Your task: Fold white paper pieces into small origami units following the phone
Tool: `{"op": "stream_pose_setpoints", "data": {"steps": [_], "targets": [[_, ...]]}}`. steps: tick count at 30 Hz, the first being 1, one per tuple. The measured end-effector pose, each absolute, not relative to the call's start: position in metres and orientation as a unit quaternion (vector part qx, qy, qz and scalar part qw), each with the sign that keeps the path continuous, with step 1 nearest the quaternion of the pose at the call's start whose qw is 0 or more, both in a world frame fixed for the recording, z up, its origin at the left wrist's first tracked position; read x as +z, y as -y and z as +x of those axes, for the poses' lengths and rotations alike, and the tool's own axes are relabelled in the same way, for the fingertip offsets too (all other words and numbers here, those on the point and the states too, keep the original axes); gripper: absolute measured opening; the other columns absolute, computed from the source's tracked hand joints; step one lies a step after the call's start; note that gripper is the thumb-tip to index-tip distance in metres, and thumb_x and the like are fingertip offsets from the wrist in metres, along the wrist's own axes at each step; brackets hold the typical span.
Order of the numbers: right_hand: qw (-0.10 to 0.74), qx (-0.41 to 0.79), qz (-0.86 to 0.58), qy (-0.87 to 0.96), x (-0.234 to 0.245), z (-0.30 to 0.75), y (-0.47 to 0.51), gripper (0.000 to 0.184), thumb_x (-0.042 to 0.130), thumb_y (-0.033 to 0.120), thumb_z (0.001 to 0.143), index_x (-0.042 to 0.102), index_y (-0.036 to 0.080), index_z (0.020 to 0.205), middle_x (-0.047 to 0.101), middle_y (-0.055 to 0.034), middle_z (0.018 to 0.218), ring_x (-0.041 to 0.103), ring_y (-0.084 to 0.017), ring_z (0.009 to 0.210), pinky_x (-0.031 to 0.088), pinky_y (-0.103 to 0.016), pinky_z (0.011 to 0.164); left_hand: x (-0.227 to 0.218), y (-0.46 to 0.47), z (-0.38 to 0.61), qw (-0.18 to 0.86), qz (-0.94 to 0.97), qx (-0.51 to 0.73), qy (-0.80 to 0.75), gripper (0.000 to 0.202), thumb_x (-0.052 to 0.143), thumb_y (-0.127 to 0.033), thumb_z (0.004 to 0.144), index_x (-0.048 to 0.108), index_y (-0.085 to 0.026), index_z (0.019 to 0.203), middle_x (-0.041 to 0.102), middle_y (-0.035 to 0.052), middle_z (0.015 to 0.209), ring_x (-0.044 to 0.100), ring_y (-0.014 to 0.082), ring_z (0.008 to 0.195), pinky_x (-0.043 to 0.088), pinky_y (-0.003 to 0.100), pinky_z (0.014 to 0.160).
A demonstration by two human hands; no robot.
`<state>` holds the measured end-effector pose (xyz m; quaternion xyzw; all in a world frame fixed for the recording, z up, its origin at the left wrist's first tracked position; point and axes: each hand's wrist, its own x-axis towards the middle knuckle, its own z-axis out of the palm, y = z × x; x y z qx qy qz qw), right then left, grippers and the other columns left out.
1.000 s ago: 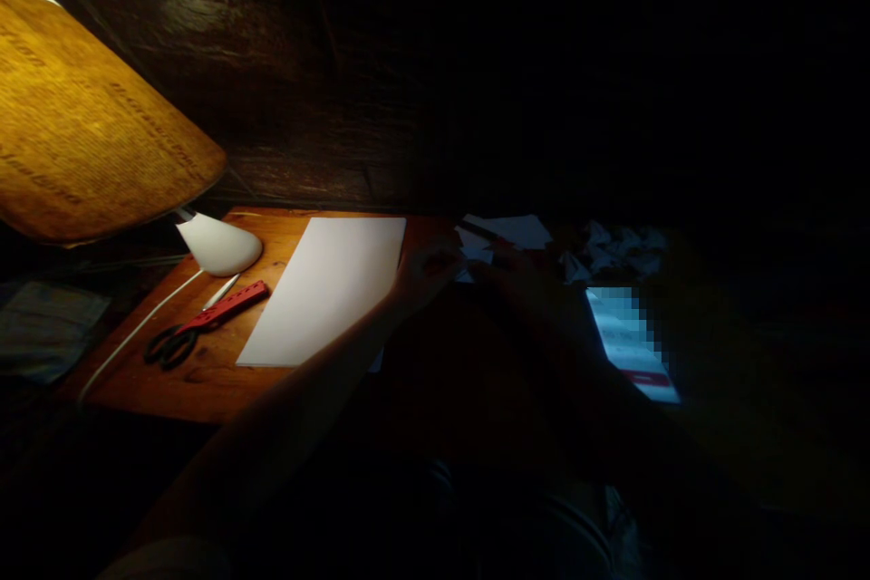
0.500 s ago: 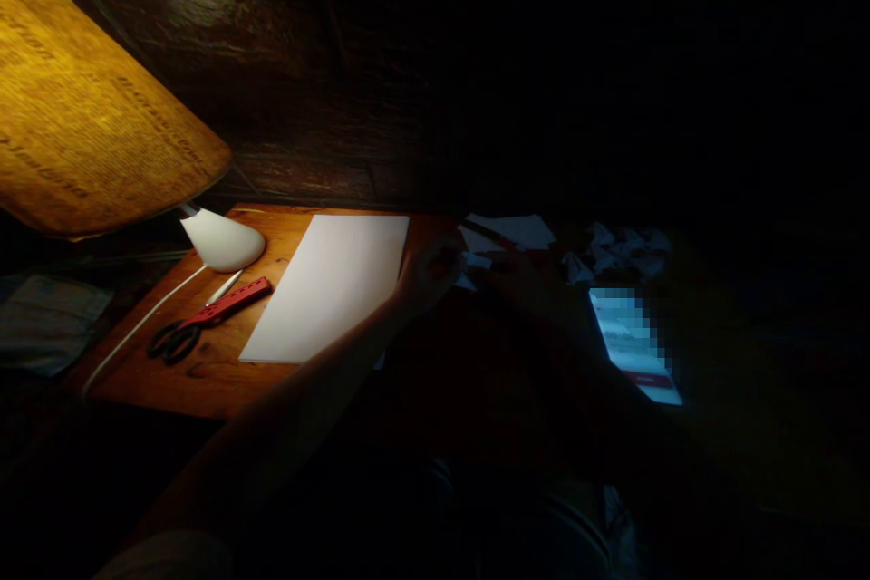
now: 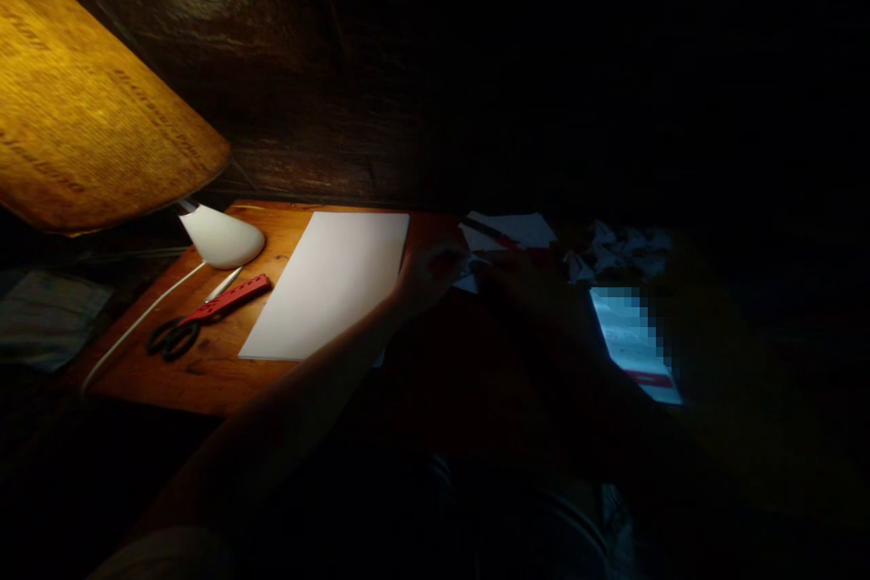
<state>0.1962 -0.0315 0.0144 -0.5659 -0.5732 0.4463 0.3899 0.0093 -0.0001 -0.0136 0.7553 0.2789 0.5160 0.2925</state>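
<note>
The scene is very dark, lit only by a lamp at the left. My left hand (image 3: 428,270) is curled, its fingers pinched on a small piece of white paper (image 3: 476,265) just right of a large white sheet (image 3: 333,283). My right hand (image 3: 526,281) lies in deep shadow right beside it, touching the same small paper; its fingers are too dark to read. More white paper (image 3: 513,229) lies just beyond both hands.
A wooden table (image 3: 204,372) carries a white lamp base (image 3: 221,237) with a cable, an orange lampshade (image 3: 88,127) overhead, black-handled scissors (image 3: 169,337), a red ruler (image 3: 231,299), a pen (image 3: 223,285), crumpled paper (image 3: 622,249) and a lit phone screen (image 3: 632,340).
Both hands stay together over the small paper, with the left fingers shifting slightly. The view has drifted a little.
</note>
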Motion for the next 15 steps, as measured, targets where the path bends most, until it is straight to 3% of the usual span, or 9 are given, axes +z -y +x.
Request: {"op": "stream_pose_setpoints", "data": {"steps": [15], "targets": [[0.414, 0.433, -0.526, 0.603, 0.002, 0.194, 0.03, 0.032, 0.07, 0.052, 0.077, 0.078, 0.021, 0.082, 0.074, -0.0032, 0.079, 0.064, -0.019, 0.072, 0.047, -0.028, 0.062, -0.019, -0.002, 0.008, 0.307, 0.732, 0.509, -0.331, 0.002, 0.064, -0.021, 0.087, 0.062, -0.019, 0.086, 0.07, 0.0016, 0.081, 0.066, 0.0136, 0.075, 0.054, 0.025, 0.072]]}}
